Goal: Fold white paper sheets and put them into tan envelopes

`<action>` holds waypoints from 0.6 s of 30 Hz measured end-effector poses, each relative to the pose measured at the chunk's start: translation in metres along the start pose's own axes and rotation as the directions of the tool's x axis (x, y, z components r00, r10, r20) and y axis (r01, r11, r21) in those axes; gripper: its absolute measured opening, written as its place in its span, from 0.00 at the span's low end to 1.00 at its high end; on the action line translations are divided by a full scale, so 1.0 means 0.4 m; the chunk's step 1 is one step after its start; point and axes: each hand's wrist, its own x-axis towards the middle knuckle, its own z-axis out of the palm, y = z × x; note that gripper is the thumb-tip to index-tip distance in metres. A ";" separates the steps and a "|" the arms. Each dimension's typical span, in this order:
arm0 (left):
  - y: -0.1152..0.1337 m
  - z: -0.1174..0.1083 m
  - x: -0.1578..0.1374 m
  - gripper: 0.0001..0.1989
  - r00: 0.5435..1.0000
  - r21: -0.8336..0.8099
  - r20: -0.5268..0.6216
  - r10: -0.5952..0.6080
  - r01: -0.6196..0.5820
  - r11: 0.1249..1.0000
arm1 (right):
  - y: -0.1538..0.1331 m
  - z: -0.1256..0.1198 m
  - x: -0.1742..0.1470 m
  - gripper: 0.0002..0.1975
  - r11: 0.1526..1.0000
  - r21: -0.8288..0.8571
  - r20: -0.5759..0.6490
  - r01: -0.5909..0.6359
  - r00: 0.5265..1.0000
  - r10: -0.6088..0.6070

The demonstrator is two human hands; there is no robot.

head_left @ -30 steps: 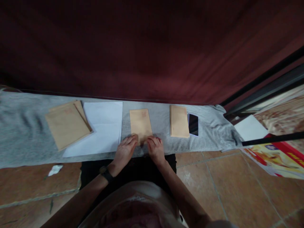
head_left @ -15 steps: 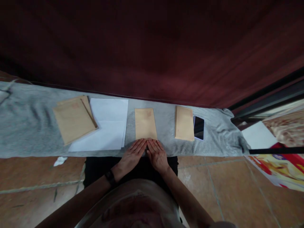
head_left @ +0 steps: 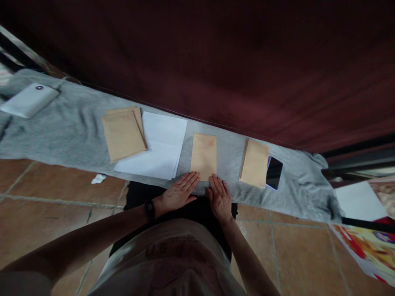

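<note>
A flat, rectangular brown-paper envelope (head_left: 203,156) with a small red print (head_left: 210,142) lies at mid-frame on soft, rumpled grey cloth (head_left: 77,123); whether it holds anything cannot be told. The left hand (head_left: 179,193) and right hand (head_left: 220,200) rest palm-down at its lower corners, fingers straight and unclenched. Leftward, smooth white sheets (head_left: 154,161) lie partly beneath overlapping brown envelopes (head_left: 123,136).

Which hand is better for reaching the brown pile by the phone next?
Probably the right hand: it rests at the near-right corner of the middle envelope, nearer the pile beside the phone. The left hand is farther.
</note>
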 end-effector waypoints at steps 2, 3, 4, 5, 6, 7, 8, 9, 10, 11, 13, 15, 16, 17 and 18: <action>-0.001 -0.002 -0.004 0.36 1.000 -0.007 -0.003 -0.008 0.008 1.000 | 0.008 -0.007 -0.006 0.24 1.000 -0.010 -0.008 -0.007 1.000 0.007; -0.001 -0.004 -0.005 0.36 1.000 -0.011 -0.002 -0.013 0.013 1.000 | 0.011 -0.010 -0.008 0.24 1.000 -0.012 -0.013 -0.010 1.000 0.010; 0.000 -0.005 -0.006 0.36 1.000 -0.016 0.000 -0.018 0.018 1.000 | 0.013 -0.013 -0.008 0.24 1.000 -0.010 -0.018 -0.011 1.000 0.011; 0.002 -0.007 -0.006 0.37 1.000 -0.018 0.002 -0.022 0.023 1.000 | 0.013 -0.016 -0.008 0.24 1.000 -0.006 -0.023 -0.012 1.000 0.012; 0.003 -0.008 -0.006 0.37 1.000 -0.016 0.004 -0.026 0.026 1.000 | 0.011 -0.017 -0.005 0.24 1.000 -0.002 -0.029 -0.015 0.999 0.015; 0.005 -0.009 -0.006 0.37 1.000 -0.012 0.006 -0.030 0.030 0.999 | 0.006 -0.018 -0.001 0.24 1.000 0.002 -0.035 -0.020 0.999 0.020; 0.007 -0.009 -0.006 0.38 0.999 -0.007 0.010 -0.035 0.035 0.999 | -0.002 -0.018 0.005 0.24 1.000 0.008 -0.041 -0.024 0.999 0.025; 0.009 -0.008 -0.006 0.37 0.999 0.000 0.015 -0.039 0.039 0.999 | -0.014 -0.015 0.013 0.24 1.000 0.017 -0.042 -0.023 0.999 0.024; 0.010 -0.008 -0.005 0.37 0.999 0.008 0.021 -0.042 0.042 0.999 | -0.028 -0.011 0.021 0.25 0.999 0.030 -0.036 -0.014 0.999 0.015; 0.010 -0.006 -0.005 0.37 0.999 0.017 0.027 -0.042 0.042 0.999 | -0.044 -0.006 0.030 0.25 0.999 0.047 -0.023 0.002 1.000 -0.001; 0.010 -0.002 -0.005 0.37 0.999 0.034 0.033 -0.031 0.030 0.999 | -0.077 0.008 0.045 0.25 0.995 0.089 0.029 0.054 0.998 -0.057; 0.007 0.004 -0.006 0.36 1.000 0.049 0.015 -0.014 0.013 0.999 | -0.102 0.024 0.057 0.26 0.993 0.099 0.056 0.060 0.996 -0.066; 0.005 0.008 -0.008 0.36 1.000 0.054 -0.004 -0.010 0.010 0.998 | -0.108 0.030 0.060 0.26 0.995 0.084 0.058 0.051 0.997 -0.056; 0.002 0.012 -0.009 0.36 1.000 0.057 -0.027 -0.008 0.009 0.998 | -0.109 0.035 0.062 0.27 0.997 0.065 0.059 0.041 0.997 -0.045; -0.001 0.015 -0.011 0.35 0.999 0.056 -0.049 -0.010 0.013 0.998 | -0.106 0.038 0.062 0.28 0.999 0.044 0.057 0.033 0.998 -0.035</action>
